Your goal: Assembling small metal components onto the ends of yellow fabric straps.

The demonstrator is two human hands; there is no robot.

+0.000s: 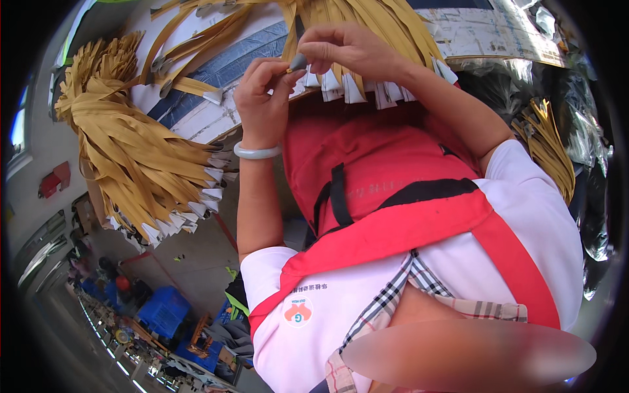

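Observation:
Above the red apron, my two hands meet at the table's edge. A small grey end piece [298,63] with a bit of yellow at its tip sits between them; its exact kind is too small to make out. My left hand [263,95] pinches its lower end between thumb and fingertips. From the other side, my right hand [346,48] has its thumb and forefinger closed on the same piece. Mustard-yellow fabric strips [375,33] with white tips lie just behind my hands, their tips hanging over the edge. More loose strips [196,39] spread to the left.
A thick tied bundle of yellow strips [124,137] hangs off the table's left side. The white table [488,36] carries blue patches and tape. Clear plastic wrapping [586,124] and another yellow bundle [547,147] are at the right. Blue crates [164,310] stand on the floor at lower left.

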